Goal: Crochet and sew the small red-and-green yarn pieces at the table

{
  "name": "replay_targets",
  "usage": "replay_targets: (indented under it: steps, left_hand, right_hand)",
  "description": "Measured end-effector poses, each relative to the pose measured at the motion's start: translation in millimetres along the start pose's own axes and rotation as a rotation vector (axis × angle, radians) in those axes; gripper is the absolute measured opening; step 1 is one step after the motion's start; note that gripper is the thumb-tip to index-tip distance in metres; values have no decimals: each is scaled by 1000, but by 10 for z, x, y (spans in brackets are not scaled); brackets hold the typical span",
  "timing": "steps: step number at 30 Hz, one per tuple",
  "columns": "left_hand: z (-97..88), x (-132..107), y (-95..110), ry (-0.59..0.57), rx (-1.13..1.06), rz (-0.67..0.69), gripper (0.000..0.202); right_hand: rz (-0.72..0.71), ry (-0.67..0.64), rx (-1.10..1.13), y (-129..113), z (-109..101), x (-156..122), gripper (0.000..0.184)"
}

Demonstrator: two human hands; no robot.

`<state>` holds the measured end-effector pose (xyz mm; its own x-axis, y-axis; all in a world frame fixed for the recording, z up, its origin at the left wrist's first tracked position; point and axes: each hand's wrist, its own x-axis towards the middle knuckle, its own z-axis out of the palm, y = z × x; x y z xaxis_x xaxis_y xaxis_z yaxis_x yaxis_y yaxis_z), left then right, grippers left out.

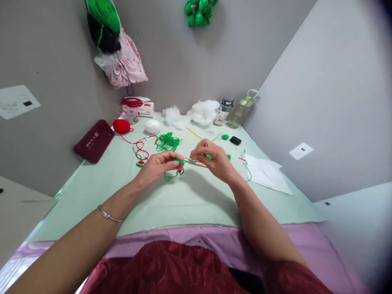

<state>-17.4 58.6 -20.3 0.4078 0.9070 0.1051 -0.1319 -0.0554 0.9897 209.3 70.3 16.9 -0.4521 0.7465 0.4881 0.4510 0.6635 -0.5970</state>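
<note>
My left hand point(162, 163) is closed in a pinch on a small green crochet piece point(179, 162) above the table. A green yarn strand with a red-and-green bit point(180, 171) hangs below it. Close beside it, my right hand point(212, 157) is also pinched. Something thin and pale runs from its fingertips toward the crochet piece; its kind is unclear. Behind the right hand lies a red-and-grey tool point(199, 164), partly hidden. Small green pieces show past that hand's knuckles. To the left of my left hand rests a red-and-green crochet piece point(140, 163).
Behind my hands are loose green yarn point(168, 141), a red yarn ball point(121, 126), a white ball point(152, 126) and white stuffing point(203, 112). A phone point(94, 141) leans at left. A bottle point(241, 111) and pen cup point(221, 114) stand at back right, white sheets point(268, 173) at right.
</note>
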Motion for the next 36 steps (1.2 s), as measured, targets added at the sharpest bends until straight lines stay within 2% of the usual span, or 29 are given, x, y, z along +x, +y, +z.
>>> replay_targets:
  steps: [36]
  left_hand:
    - [22, -16, 30, -30, -7, -14, 20]
  right_hand:
    - [-36, -46, 1, -17, 3, -9, 16]
